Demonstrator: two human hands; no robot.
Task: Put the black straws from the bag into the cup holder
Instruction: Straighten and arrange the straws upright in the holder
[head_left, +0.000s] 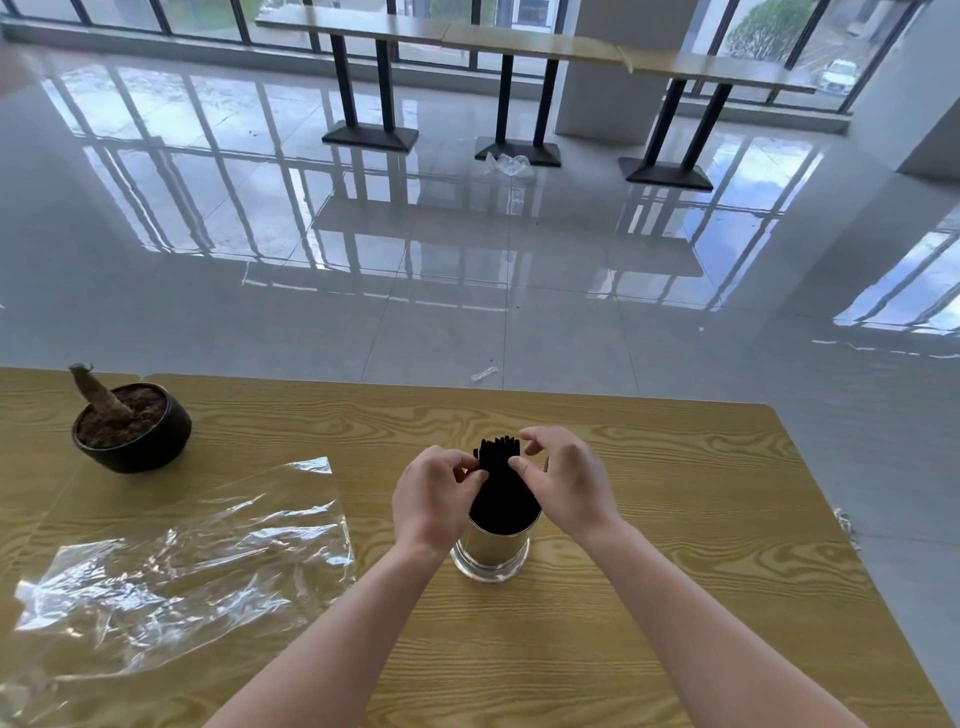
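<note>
While the black straws (501, 475) stand bunched upright in the metal cup holder (491, 553), their tops rising above its rim, both hands close on the bundle from either side, seemingly to gather and settle it evenly. The left hand (435, 496) has its fingers curled in, fingertips pinching the left edge of the bundle near the top. The right hand (567, 483) sets its thumb against the right edge with the forefinger arched over the straw tips, a light pinch rather than a full grasp. The cup holder stands on the wood-grain surface (675, 519) straight ahead of the person, so neither arm has to cross. The clear plastic bag (182, 561) lies flattened to the left, well apart from the holder, and looks empty, which suggests the transfer is nearly done. A black pot holding a cut stump in soil (130, 426) sits further back on the left. Nothing lies between the hands and the holder; the likeliest trouble is tipping the tall, narrow holder while fussing with the tops
</note>
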